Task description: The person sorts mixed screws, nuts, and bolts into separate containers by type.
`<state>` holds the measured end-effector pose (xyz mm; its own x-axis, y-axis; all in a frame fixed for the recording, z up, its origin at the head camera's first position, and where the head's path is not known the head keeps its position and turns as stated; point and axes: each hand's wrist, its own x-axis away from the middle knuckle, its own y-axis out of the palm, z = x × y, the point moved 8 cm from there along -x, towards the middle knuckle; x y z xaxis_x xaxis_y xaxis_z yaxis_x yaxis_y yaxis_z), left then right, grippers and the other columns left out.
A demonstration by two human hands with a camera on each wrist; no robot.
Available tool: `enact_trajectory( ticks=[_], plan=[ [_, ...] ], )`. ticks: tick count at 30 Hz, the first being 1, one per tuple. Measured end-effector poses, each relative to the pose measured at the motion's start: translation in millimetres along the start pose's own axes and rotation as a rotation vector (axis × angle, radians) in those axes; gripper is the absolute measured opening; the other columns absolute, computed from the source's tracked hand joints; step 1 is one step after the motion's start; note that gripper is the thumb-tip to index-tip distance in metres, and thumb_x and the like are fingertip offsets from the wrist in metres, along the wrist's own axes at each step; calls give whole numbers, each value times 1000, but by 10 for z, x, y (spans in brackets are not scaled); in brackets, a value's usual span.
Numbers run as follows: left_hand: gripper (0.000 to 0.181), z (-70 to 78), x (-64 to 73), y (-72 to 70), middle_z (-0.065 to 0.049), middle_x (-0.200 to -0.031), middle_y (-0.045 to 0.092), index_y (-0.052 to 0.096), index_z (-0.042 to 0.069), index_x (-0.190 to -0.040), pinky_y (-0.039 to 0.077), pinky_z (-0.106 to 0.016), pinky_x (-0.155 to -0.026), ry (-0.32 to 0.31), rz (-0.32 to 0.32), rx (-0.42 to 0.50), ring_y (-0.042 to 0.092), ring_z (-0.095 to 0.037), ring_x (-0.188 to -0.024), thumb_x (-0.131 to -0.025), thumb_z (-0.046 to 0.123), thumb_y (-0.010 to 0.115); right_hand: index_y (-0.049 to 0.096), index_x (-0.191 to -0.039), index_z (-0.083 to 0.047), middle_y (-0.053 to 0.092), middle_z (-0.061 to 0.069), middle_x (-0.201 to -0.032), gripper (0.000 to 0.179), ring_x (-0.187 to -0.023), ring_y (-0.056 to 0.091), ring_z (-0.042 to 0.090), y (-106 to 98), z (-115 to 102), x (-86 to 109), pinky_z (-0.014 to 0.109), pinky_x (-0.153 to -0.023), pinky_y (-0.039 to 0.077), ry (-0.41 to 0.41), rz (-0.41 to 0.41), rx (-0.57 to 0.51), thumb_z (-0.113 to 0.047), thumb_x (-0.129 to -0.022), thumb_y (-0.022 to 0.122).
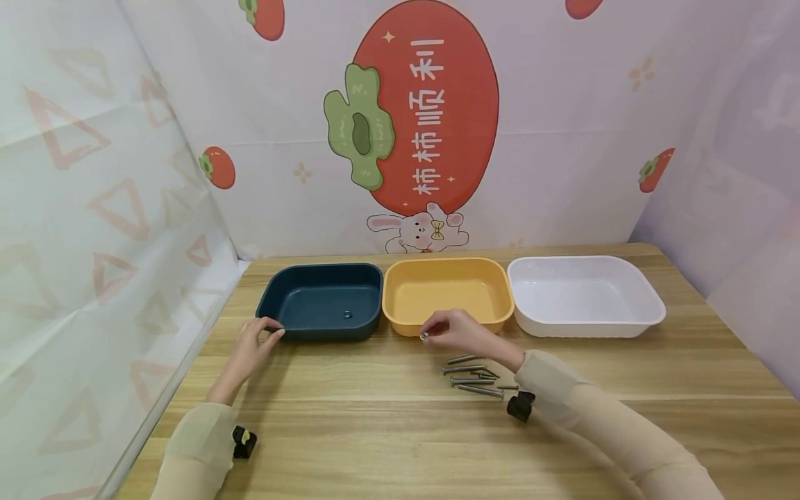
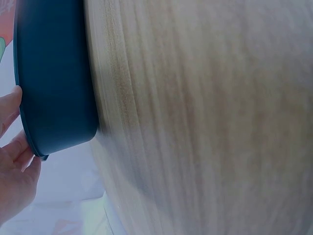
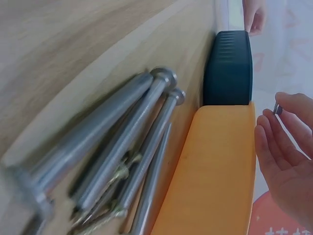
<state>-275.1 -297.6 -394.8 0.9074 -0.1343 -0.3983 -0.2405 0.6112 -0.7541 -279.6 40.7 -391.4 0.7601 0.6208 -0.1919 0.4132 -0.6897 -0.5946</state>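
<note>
My left hand [image 1: 253, 344] holds the front-left corner of a dark blue tray [image 1: 320, 333], thumb and fingers at its rim. In the left wrist view the thumb and fingertips touch the rim of that tray [image 2: 56, 73]. A small metal ring, apparently a nut [image 1: 347, 315], lies inside it. My right hand [image 1: 459, 332] pinches another small metal nut [image 1: 424, 336] between thumb and fingers, at the front rim of the yellow tray [image 1: 406, 329]. Several screws [image 1: 478, 380] lie in a loose pile on the table, below my right wrist.
A white tray [image 1: 587, 329] stands to the right of the yellow one, the three in a row at the back of the wooden table [image 1: 350, 430]. Behind them hangs a printed cloth [image 1: 550, 173]. Another cloth [image 1: 94, 208] runs along the left side.
</note>
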Motion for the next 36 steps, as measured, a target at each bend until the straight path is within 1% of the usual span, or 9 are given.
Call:
enact_trajectory(
  ticks=[9, 15, 20, 24, 29, 32, 36],
  plan=[
    [9, -9, -6, -2, -22, -89, 58, 58, -4, -88, 33, -48, -79, 7, 8, 3, 45, -38, -92, -81, 1, 60, 67, -92, -3, 65, 3, -86, 16, -75, 55, 8, 132, -87, -246, 20, -69, 46, 4, 15, 2, -9, -78, 67],
    [9, -10, -10, -9, -21, -89, 58, 59, -4, -88, 33, -48, -79, 13, 14, 0, 45, -38, -91, -81, 1, 61, 67, -92, -2, 65, 4, -87, 16, -76, 56, 9, 208, -109, -407, 20, -71, 46, 19, 26, -38, -9, -78, 66],
    [9, -11, -15, -6, -21, -88, 58, 59, -4, -87, 33, -49, -79, 16, 15, -1, 45, -38, -91, -80, 1, 61, 67, -93, 0, 65, 5, -87, 17, -75, 55, 9, 253, -133, -502, 20, -70, 46, 31, 36, -57, -7, -78, 65],
    [9, -15, -14, -2, -22, -89, 58, 59, -4, -88, 33, -49, -79, 15, 14, -2, 45, -38, -91, -81, 1, 61, 67, -94, 1, 65, 6, -86, 17, -72, 54, 9, 301, -117, -569, 19, -67, 46, 60, 54, -75, -7, -79, 64],
    [9, -20, -5, -8, -22, -89, 58, 59, -4, -88, 33, -49, -79, 10, 16, 0, 45, -39, -92, -80, 1, 61, 67, -92, -1, 65, 6, -84, 15, -70, 53, 9, 350, -90, -667, 19, -64, 45, 94, 103, -77, -7, -78, 65],
    [9, -19, -3, -7, -22, -89, 58, 59, -4, -88, 34, -49, -78, 13, 15, -7, 45, -38, -92, -81, 2, 61, 68, -92, -2, 65, 6, -83, 15, -70, 53, 10, 362, -79, -721, 19, -65, 45, 118, 128, -70, -8, -78, 65],
    [8, -20, -6, -5, -21, -89, 58, 59, -4, -87, 33, -49, -79, 12, 16, 0, 45, -38, -92, -81, 1, 61, 68, -93, -2, 64, 4, -83, 16, -70, 53, 10, 384, -56, -773, 18, -66, 45, 149, 135, -68, -10, -79, 65]
  ],
)
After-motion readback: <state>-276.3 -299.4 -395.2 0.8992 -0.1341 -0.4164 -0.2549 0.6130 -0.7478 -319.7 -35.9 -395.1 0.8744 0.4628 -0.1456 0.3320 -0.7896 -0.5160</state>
